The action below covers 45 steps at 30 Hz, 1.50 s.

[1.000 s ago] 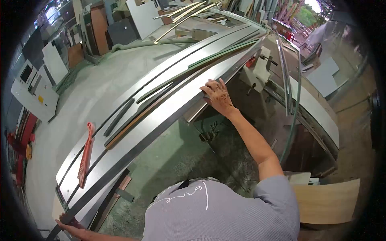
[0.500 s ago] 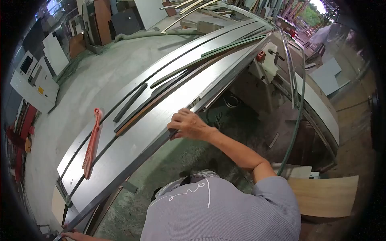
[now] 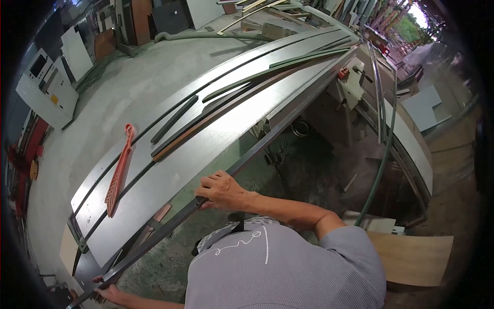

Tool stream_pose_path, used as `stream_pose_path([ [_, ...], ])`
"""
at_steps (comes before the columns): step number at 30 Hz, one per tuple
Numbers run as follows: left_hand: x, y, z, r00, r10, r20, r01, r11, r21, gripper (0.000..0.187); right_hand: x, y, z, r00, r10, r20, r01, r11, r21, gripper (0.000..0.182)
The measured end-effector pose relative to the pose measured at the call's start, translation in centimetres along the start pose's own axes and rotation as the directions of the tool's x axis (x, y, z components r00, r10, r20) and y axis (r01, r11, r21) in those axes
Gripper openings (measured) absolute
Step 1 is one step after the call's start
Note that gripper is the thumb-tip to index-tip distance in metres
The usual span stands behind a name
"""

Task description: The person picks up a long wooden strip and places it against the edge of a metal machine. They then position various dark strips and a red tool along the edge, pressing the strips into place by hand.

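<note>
Long dark bar held in both hands beside metal-topped table

Head view: dark bar (image 3: 170,226) runs diagonally along the near side of the table (image 3: 206,139), between tabletop and person; a gap shows between bar and table edge near the right hand (image 3: 221,189). Right hand: fingers curled over the bar, thumb against its near side, gripping. Left hand (image 3: 109,292): closed around the bar near its lower-left end, fingertips showing on the far side. On tabletop: red tool (image 3: 120,172), short dark strip (image 3: 175,119), green strip (image 3: 309,57).
</note>
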State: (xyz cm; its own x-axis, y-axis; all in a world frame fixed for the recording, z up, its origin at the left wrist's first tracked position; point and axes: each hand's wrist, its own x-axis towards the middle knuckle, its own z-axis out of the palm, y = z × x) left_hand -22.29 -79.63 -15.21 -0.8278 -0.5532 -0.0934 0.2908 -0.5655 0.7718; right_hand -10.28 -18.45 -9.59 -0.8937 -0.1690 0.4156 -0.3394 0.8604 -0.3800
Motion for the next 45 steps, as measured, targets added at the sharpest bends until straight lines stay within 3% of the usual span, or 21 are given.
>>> stream_pose_path([
  [1, -1.4, -0.2, 2.2, 0.994, -0.024, -0.104, 0.016, 0.997, -0.08, 0.046, 0.1, 0.1, 0.1, 1.0, 0.0, -0.001, 0.0, 1.0, 0.001, 0.036],
  [4, 0.4, -2.1, 1.3, 0.989, -0.11, -0.095, 0.092, 0.979, -0.181, 0.05, -0.3, 0.8, -0.1, 0.999, 0.038, 0.035, -0.039, 0.999, 0.032, 0.036],
  [8, 0.3, -5.5, 0.9, 0.987, -0.156, 0.027, 0.158, 0.981, -0.111, 0.052, -0.9, 3.3, -0.9, 0.993, 0.053, 0.104, -0.057, 0.998, 0.037, 0.033],
  [9, -0.1, -6.3, 1.3, 0.981, -0.193, 0.036, 0.196, 0.96, -0.201, 0.053, -1.2, 4.1, -0.9, 0.992, 0.062, 0.106, -0.067, 0.997, 0.041, 0.033],
  [12, -1.1, -8.7, 2.9, 0.976, -0.198, 0.089, 0.21, 0.965, -0.157, 0.054, -1.7, 6.3, -1.3, 0.997, 0.064, 0.031, -0.063, 0.997, -0.034, 0.028],
  [13, 0.3, -9.8, 1.4, 0.941, -0.203, 0.269, 0.266, 0.938, -0.222, 0.055, -1.8, 7.0, -1.8, 0.997, 0.065, 0.031, -0.064, 0.997, -0.035, 0.028],
  [16, -1.9, -11.7, 4.5, 0.934, -0.169, 0.315, 0.221, 0.965, -0.139, 0.053, -2.0, 9.2, -3.4, 0.993, 0.091, -0.077, -0.101, 0.985, -0.14, 0.024],
  [17, -3.0, -12.3, 5.5, 0.836, -0.145, 0.53, 0.263, 0.952, -0.154, 0.052, -2.2, 9.9, -4.0, 0.987, 0.113, -0.112, -0.131, 0.975, -0.177, 0.023],
  [20, -7.1, -13.7, 10.6, 0.91, -0.141, 0.39, 0.234, 0.951, -0.203, 0.052, -3.1, 12.2, -6.2, 0.98, 0.137, -0.142, -0.166, 0.962, -0.218, 0.022],
  [22, -8.9, -14.9, 12.5, 0.883, -0.102, 0.459, 0.202, 0.964, -0.175, 0.053, -3.7, 13.9, -7.5, 0.978, 0.162, -0.134, -0.188, 0.96, -0.208, 0.022],
  [24, -11.9, -15.6, 15.3, 0.925, -0.03, 0.38, 0.094, 0.984, -0.151, 0.052, -4.3, 15.4, -8.9, 0.975, 0.156, -0.158, -0.188, 0.959, -0.212, 0.022],
  [31, -18.8, -19.8, 21.1, 0.959, -0.059, 0.276, 0.105, 0.982, -0.157, 0.052, -6.8, 21.2, -12.9, 0.968, 0.189, -0.168, -0.217, 0.962, -0.168, 0.022],
  [36, -25.5, -21.7, 25.6, 0.978, -0.028, 0.207, 0.059, 0.988, -0.146, 0.05, -8.8, 25.7, -16.1, 0.962, 0.263, -0.066, -0.269, 0.958, -0.1, 0.024],
  [38, -29.1, -22.0, 28.4, 0.997, -0.03, 0.074, 0.036, 0.996, -0.08, 0.049, -9.4, 27.3, -17.7, 0.957, 0.287, -0.032, -0.289, 0.953, -0.09, 0.025],
  [43, -36.1, -24.3, 32.1, 0.997, -0.037, 0.07, 0.036, 0.999, 0.024, 0.055, -11.6, 32.0, -21.2, 0.929, 0.364, 0.069, -0.351, 0.924, -0.148, 0.027],
  [45, -36.5, -26.4, 31.0, 0.989, -0.076, 0.125, 0.083, 0.995, -0.057, 0.051, -12.3, 33.6, -22.6, 0.924, 0.37, 0.091, -0.357, 0.924, -0.135, 0.028],
])
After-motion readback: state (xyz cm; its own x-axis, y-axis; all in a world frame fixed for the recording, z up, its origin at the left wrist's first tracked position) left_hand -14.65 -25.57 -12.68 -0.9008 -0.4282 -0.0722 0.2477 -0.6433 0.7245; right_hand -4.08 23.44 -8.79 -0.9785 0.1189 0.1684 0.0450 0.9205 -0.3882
